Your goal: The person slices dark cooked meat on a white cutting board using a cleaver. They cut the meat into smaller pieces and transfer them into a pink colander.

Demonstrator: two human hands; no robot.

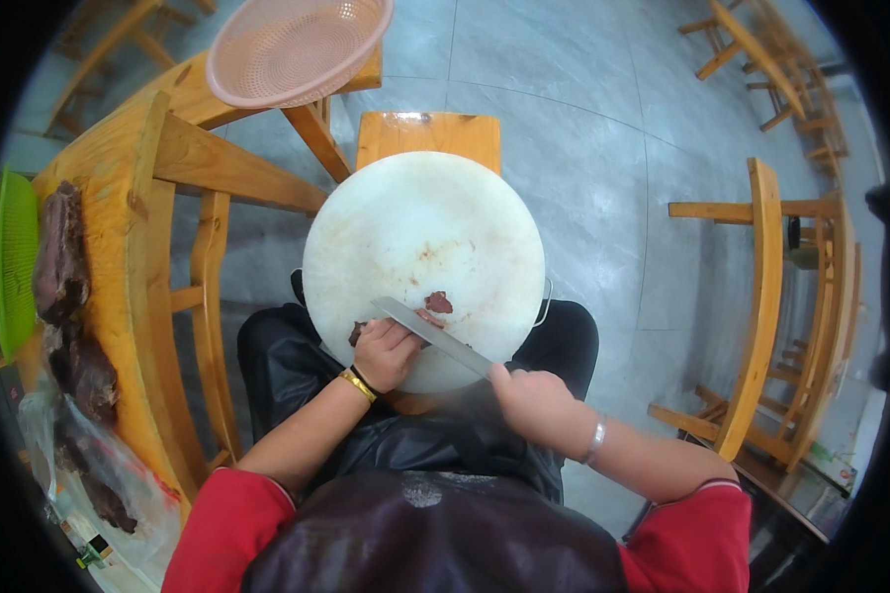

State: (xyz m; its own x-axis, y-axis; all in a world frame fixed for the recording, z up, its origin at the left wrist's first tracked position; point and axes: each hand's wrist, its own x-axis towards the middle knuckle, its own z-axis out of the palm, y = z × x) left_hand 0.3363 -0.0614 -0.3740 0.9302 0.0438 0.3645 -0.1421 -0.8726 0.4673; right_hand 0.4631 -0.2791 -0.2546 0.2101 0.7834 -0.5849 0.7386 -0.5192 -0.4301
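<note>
A round white cutting board (430, 215) rests before me between my knees. My left hand (389, 352) presses a dark piece of cooked meat (357, 333) onto its near part, the fingers covering most of the piece. In my right hand (538, 408) is the handle of a kitchen knife (445, 341), whose blade slants up and left past my left fingertips. Just beyond the blade lies a cut slice of reddish-brown meat (438, 302). Another slice (430, 319) shows right against the blade. Small crumbs and brown stains mark the board.
At left, a wooden table (111, 244) carries large dark meat chunks (63, 252), a clear plastic bag (141, 511) with more meat, and a green basket (13, 259). A pink plastic colander (297, 52) sits at its far end. Wooden chairs (756, 296) stand at right; a wooden stool (430, 132) shows behind the board.
</note>
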